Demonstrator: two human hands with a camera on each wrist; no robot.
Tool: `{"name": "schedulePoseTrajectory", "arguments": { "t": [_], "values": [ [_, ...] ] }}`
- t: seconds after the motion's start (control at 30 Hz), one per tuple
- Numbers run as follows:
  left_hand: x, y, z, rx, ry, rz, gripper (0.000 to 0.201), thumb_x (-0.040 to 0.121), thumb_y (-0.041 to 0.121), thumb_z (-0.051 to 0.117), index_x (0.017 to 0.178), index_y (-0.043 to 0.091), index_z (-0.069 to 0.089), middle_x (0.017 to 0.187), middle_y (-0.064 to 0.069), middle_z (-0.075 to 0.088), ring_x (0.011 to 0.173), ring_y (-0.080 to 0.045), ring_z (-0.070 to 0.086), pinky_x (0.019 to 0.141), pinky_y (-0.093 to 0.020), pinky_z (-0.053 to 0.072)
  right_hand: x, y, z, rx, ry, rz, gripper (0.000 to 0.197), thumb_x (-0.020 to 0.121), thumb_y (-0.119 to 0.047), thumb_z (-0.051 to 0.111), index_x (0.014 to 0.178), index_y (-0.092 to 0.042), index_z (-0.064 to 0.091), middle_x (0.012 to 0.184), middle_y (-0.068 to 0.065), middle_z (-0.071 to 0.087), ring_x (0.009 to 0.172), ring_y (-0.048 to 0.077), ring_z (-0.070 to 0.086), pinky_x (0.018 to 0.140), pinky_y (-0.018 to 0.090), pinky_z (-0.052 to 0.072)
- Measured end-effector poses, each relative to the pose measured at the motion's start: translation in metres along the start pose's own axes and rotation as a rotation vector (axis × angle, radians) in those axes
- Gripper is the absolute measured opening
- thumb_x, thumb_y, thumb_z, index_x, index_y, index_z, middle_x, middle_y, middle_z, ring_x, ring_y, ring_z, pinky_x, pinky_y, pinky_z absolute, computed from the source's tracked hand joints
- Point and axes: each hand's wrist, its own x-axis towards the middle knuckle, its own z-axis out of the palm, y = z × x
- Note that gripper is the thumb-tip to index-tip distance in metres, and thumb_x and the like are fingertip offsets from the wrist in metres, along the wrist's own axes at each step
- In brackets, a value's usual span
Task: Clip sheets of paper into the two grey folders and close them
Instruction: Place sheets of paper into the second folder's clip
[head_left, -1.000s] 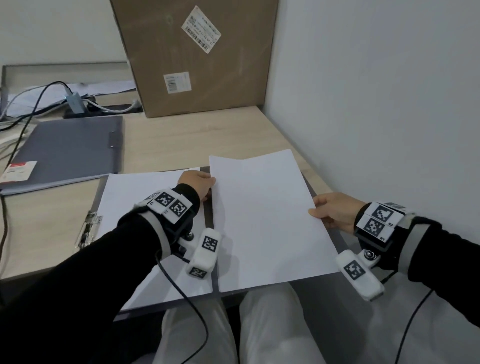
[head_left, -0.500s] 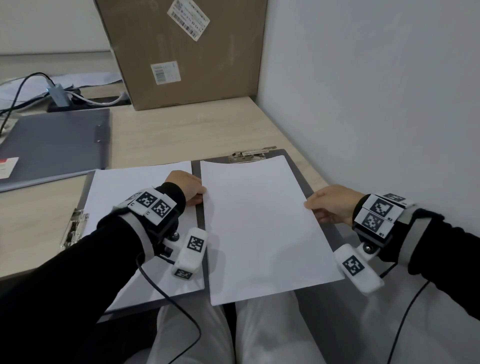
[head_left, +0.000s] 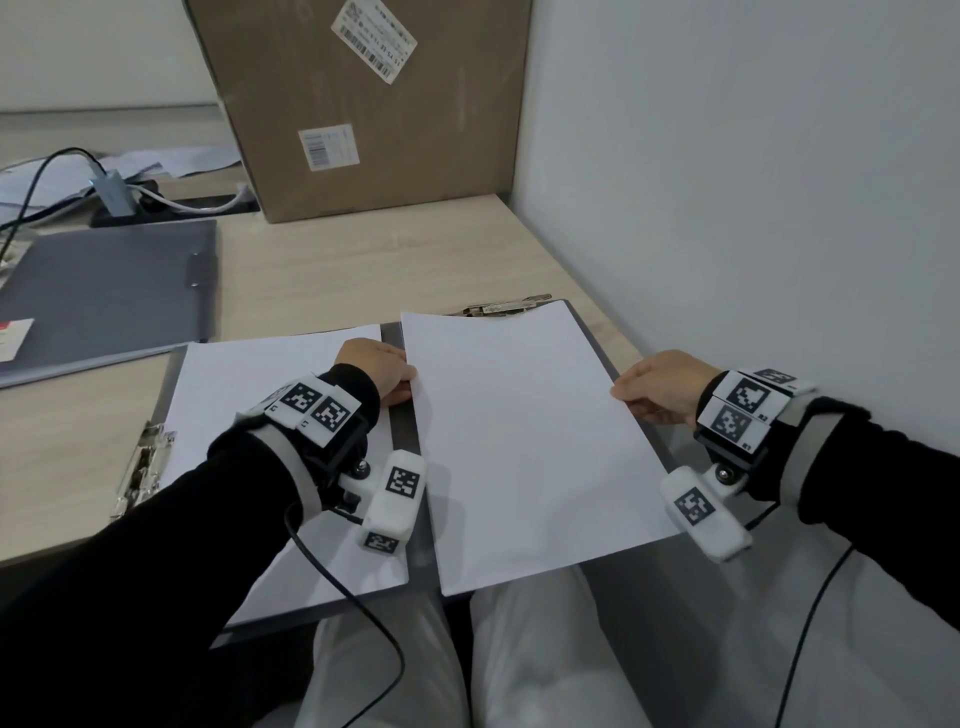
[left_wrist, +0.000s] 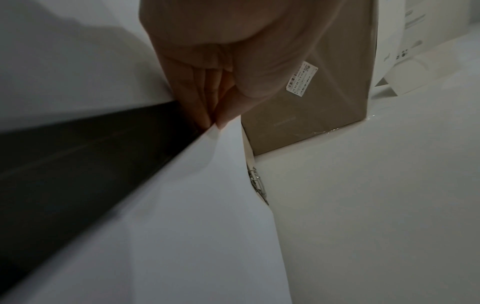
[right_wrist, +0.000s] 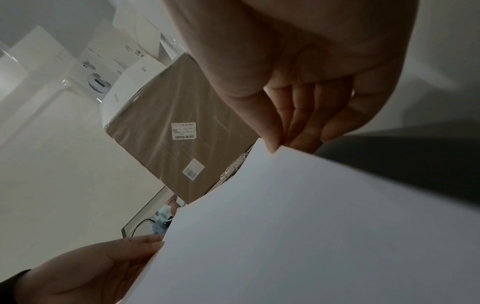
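Wood desk (head_left: 363, 270) against white wall, cardboard box (head_left: 363, 104) at back; open grey folder (head_left: 410, 457) at near edge, one sheet (head_left: 249, 395) on its left half; L hand (head_left: 374, 366) and R hand (head_left: 662, 387) each pinch opposite side edges of loose sheet (head_left: 519, 426) over right half, top edge near metal clip (head_left: 506, 307); 2nd grey folder (head_left: 104, 291) closed, far left.

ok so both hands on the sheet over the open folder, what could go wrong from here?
1. The sheet is pinched only at its side edges by the left hand and right hand; it may sag or crease.
2. Its top edge could miss or buckle against the clip.
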Motion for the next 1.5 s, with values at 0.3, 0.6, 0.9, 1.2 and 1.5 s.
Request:
{"name": "schedulePoseTrajectory", "arguments": {
  "t": [0.3, 0.6, 0.9, 1.2, 1.5],
  "values": [
    [0.010, 0.000, 0.005, -0.017, 0.029, 0.007, 0.029, 0.085, -0.008, 0.053, 0.070, 0.016, 0.049, 0.071, -0.002, 0.054, 0.060, -0.013, 0.055, 0.041, -0.013, 0.050, 0.014, -0.002, 0.001, -0.098, 0.079, -0.088, 0.018, 0.085, -0.011, 0.064, 0.069, -0.018, 0.061, 0.079, 0.005, 0.062, 0.071, 0.016, 0.056, 0.066, 0.025, 0.048],
    [0.017, -0.002, 0.009, 0.014, 0.031, 0.013, 0.027, 0.085, -0.006, 0.055, 0.070, 0.016, 0.050, 0.074, -0.003, 0.055, 0.062, -0.012, 0.057, 0.047, -0.015, 0.052, 0.019, 0.008, -0.003, 0.032, 0.091, -0.093, 0.019, 0.082, -0.001, 0.064, 0.076, -0.019, 0.065, 0.094, 0.008, 0.064, 0.092, 0.020, 0.060, 0.088, 0.035, 0.054],
    [0.019, 0.003, 0.016, 0.052, 0.038, -0.005, 0.039, 0.085, -0.006, 0.054, 0.124, -0.005, 0.054, 0.120, -0.022, 0.062, 0.080, -0.020, 0.059, 0.062, -0.021, 0.054, 0.017, 0.008, -0.003, 0.069, 0.048, -0.076, 0.030, 0.080, 0.009, 0.062, 0.108, 0.000, 0.067, 0.103, 0.017, 0.065, 0.091, 0.026, 0.062, 0.091, 0.037, 0.053],
    [0.012, 0.007, 0.014, 0.038, 0.115, 0.002, 0.005, 0.089, 0.009, 0.057, 0.085, 0.006, 0.060, 0.085, -0.013, 0.059, 0.078, -0.024, 0.058, 0.090, -0.039, 0.054, 0.012, 0.009, -0.001, 0.089, 0.029, -0.084, 0.038, 0.082, 0.010, 0.061, 0.119, 0.003, 0.060, 0.105, 0.014, 0.061, 0.093, 0.025, 0.060, 0.092, 0.036, 0.051],
    [-0.008, -0.002, 0.012, 0.316, 0.013, 0.135, 0.044, 0.092, 0.012, 0.050, 0.135, 0.005, 0.047, 0.133, -0.011, 0.053, 0.119, -0.028, 0.054, 0.085, -0.024, 0.039, -0.018, 0.018, -0.007, 0.011, -0.066, -0.035, 0.054, 0.087, -0.013, 0.064, 0.137, -0.009, 0.042, 0.105, 0.004, 0.060, 0.088, 0.018, 0.060, 0.071, 0.029, 0.053]
  ]
}}
